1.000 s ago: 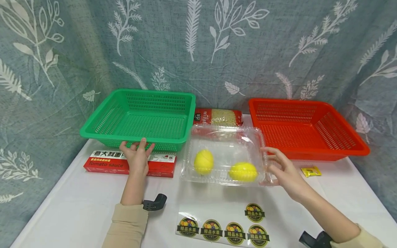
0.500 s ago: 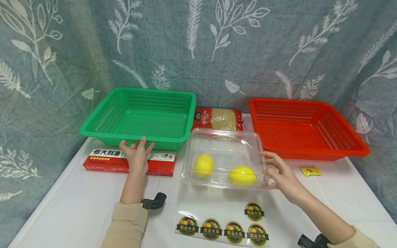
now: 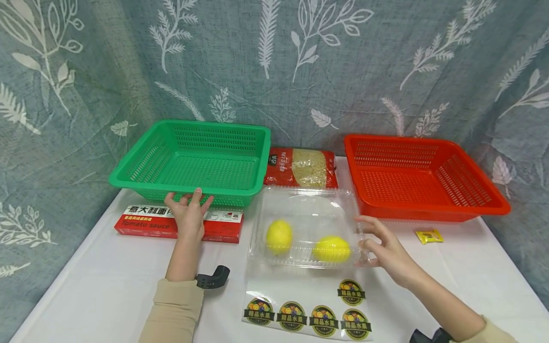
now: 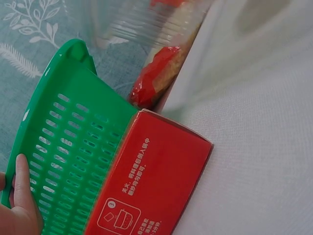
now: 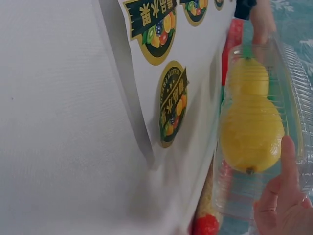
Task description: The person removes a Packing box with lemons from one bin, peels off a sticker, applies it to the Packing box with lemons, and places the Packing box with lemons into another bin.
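My left hand (image 3: pixel 187 215) holds the front rim of the green basket (image 3: pixel 257 157), with its fingers along the outer wall in the left wrist view. A clear plastic clamshell box (image 3: pixel 306 202) is held by its right side in my right hand (image 3: pixel 388 250). Two lemons lie in it, a left one (image 3: pixel 279 237) and a right one (image 3: pixel 332 249). In the right wrist view, the index finger (image 5: pixel 288 159) extends along the box's side, beside the nearer lemon (image 5: pixel 252 134). The box appears raised off the white table.
A red Tomato sauce box (image 3: pixel 146 226) lies before the green basket. Behind the clamshell is a red pasta bag (image 3: pixel 309 166). On the right stand a red basket (image 3: pixel 433 209) and a small yellow packet (image 3: pixel 429 236). A fruit-sticker sheet (image 3: pixel 309 286) lies in front.
My right hand has brought the clamshell box with the lemons nearer and slightly left, uncovering more of the pasta bag. My left hand stays at the green basket's rim.
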Demonstrator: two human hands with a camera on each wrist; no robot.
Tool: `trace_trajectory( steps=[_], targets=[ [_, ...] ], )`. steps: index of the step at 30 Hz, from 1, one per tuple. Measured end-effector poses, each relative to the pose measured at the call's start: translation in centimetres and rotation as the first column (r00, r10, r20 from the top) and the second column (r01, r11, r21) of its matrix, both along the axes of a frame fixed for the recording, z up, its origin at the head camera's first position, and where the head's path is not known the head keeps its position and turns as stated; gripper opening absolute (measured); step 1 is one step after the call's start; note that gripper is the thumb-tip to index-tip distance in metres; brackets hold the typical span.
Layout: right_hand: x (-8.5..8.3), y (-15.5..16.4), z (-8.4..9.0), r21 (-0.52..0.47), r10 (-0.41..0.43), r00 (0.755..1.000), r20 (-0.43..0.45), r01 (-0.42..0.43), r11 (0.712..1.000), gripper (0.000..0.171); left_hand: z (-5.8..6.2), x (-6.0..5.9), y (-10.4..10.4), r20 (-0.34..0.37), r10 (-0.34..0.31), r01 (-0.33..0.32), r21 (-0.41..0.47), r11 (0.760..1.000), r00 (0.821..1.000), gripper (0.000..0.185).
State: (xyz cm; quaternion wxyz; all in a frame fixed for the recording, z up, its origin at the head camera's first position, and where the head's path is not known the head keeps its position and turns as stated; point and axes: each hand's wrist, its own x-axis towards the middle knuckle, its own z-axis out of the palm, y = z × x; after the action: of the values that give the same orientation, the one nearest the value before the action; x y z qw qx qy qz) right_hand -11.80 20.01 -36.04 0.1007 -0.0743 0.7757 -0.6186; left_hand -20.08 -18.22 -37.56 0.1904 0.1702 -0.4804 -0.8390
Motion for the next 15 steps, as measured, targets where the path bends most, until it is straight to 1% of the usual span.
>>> trace_trajectory(
  steps=[4,9,15],
  targets=[
    [-0.2,-0.1,-0.4,-0.006,0.01,1.0,0.017,-0.01,1.0,0.052,0.0,0.0,0.0,0.005,-0.002,0.002,-0.001,1.0,1.0,0.056],
    [-0.6,-0.1,-1.0,-0.008,0.002,0.999,0.041,-0.001,1.0,0.054,-0.2,0.0,0.0,-0.004,-0.004,0.004,-0.008,1.0,1.0,0.055],
    [-1.3,0.0,-1.7,-0.019,-0.002,0.999,0.048,0.003,1.0,0.054,-0.3,0.1,0.0,-0.009,-0.003,0.003,-0.02,1.0,1.0,0.054]
  ],
)
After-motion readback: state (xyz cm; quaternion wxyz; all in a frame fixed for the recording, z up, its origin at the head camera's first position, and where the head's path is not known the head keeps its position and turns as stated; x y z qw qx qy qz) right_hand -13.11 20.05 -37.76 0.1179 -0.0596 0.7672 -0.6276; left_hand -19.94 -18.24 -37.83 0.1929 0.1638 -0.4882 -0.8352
